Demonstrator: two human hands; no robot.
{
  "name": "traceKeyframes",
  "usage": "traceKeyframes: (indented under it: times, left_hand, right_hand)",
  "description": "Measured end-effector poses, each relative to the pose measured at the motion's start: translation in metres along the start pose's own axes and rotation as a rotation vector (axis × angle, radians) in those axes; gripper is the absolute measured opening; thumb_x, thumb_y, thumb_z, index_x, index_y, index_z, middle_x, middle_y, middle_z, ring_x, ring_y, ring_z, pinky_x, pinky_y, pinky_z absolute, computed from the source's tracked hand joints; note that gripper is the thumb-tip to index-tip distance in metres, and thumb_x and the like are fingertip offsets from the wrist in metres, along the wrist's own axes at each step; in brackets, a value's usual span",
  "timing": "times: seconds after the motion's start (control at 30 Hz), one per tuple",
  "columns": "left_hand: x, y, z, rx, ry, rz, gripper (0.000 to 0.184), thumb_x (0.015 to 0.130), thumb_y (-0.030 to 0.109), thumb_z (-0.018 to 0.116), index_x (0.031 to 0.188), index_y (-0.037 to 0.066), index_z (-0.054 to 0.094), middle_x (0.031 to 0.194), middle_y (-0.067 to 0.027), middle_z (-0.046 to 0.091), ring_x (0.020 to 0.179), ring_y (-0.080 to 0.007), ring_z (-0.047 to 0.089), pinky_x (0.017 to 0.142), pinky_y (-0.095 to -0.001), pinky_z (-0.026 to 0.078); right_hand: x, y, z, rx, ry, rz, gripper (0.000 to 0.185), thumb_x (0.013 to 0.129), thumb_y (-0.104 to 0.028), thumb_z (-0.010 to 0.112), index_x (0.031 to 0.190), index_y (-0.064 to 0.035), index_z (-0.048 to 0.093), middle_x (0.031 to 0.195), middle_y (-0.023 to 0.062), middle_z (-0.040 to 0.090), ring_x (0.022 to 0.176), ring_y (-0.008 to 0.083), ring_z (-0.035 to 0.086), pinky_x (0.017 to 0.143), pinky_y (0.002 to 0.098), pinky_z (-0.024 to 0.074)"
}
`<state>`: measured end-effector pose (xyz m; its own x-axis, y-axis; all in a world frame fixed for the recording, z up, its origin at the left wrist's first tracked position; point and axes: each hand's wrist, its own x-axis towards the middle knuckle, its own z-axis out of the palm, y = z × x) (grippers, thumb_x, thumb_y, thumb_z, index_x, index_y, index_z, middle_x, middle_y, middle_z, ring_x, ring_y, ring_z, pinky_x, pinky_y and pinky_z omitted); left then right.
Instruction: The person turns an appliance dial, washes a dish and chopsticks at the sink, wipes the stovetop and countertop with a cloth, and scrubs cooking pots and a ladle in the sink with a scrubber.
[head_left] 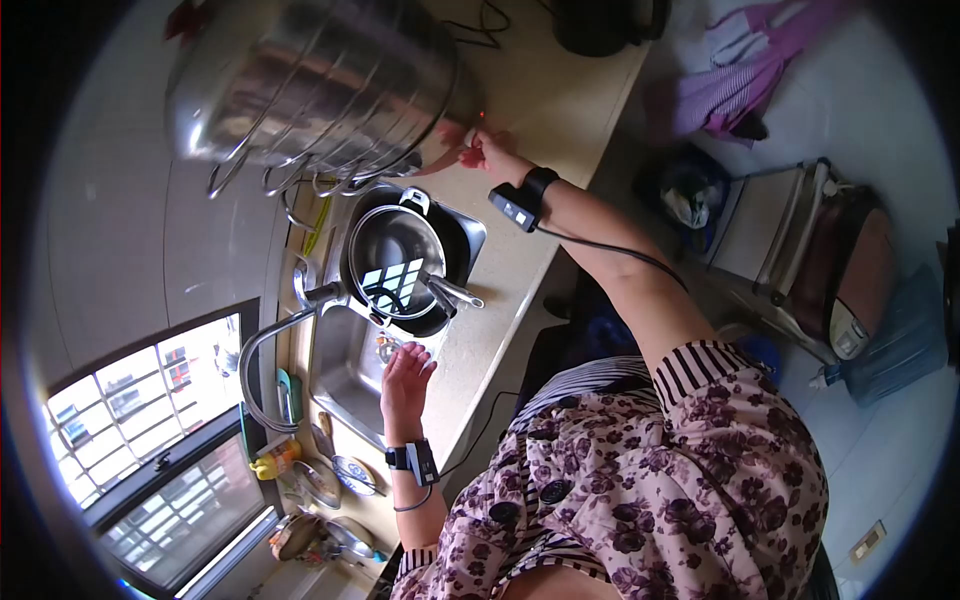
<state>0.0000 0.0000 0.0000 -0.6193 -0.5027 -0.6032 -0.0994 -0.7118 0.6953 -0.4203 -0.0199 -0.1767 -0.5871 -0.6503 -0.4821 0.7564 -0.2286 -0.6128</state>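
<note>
The fingers of the right hand [487, 154], at twelve o'clock in the view, are bent in close beside the lower end of a big steel vessel [300, 85]; whether they grasp anything or only touch it cannot be told. The fingers of the left hand [405, 385], between seven and eight o'clock, are loosely curled and appear to hold nothing, hanging by the front edge of the sink [345, 385].

Just beyond, at ten o'clock, a silver-rimmed pot [400, 237] sits in the sink's further basin, with a darker pan [456, 245] around its underside; handles stick out at about four o'clock of the pot. The steel vessel stands past it at eleven o'clock, wire hooks [275, 180] along its side. A curved faucet [247, 375] arches at half past eight, and the worktop [520, 262] runs along the near side.

The step in hand seems to be a right-handed reach to the vessel's end, the left unoccupied. A move from here would call for sure contact at the right fingers and a path clear of the pot's handles.
</note>
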Motion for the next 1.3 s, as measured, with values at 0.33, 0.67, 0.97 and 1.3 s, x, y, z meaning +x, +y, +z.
traceKeyframes:
  times: [0.33,0.67,0.97,1.3]
  left_hand:
    - [0.092,-0.022,0.140,-0.004,0.064,-0.076,0.041,0.096,0.041,0.040,0.117,0.006,0.050,0.108,-0.0077,0.057,0.100,-0.0222,0.054,0.088,-0.0397,0.043]
    - [0.240,-0.038,0.219,-0.156,-0.010,0.009,0.050,0.093,0.037,0.049,0.116,-0.007,0.042,0.113,-0.0204,0.054,0.111,-0.0306,0.051,0.102,-0.0411,0.037]
    - [0.289,-0.038,0.209,-0.287,-0.047,-0.015,0.045,0.091,0.034,0.053,0.111,-0.006,0.051,0.108,-0.0201,0.058,0.107,-0.0310,0.053,0.098,-0.0396,0.042]
    - [0.294,-0.040,0.190,-0.199,-0.165,-0.081,0.041,0.091,0.035,0.053,0.111,0.000,0.055,0.113,-0.0143,0.060,0.110,-0.0260,0.055,0.094,-0.0380,0.045]
  right_hand:
    - [-0.143,-0.004,-0.073,-0.826,0.048,-0.646,0.029,0.096,-0.027,0.044,0.091,-0.0005,0.052,0.064,0.0106,0.057,0.056,0.0181,0.059,0.053,0.0307,0.0456]
    - [-0.165,-0.032,-0.114,-0.729,-0.114,-0.569,0.012,0.092,-0.010,0.046,0.088,0.0008,0.051,0.080,0.0209,0.055,0.077,0.0386,0.054,0.068,0.0443,0.0418]
    - [-0.162,-0.031,-0.120,-0.728,-0.151,-0.625,0.007,0.089,-0.007,0.046,0.088,-0.0002,0.048,0.077,0.0201,0.054,0.074,0.0387,0.054,0.066,0.0459,0.0426]
    - [-0.164,-0.020,-0.122,-0.736,-0.153,-0.666,0.010,0.084,-0.004,0.049,0.093,-0.0008,0.045,0.082,0.0165,0.054,0.073,0.0361,0.056,0.064,0.0442,0.0465]
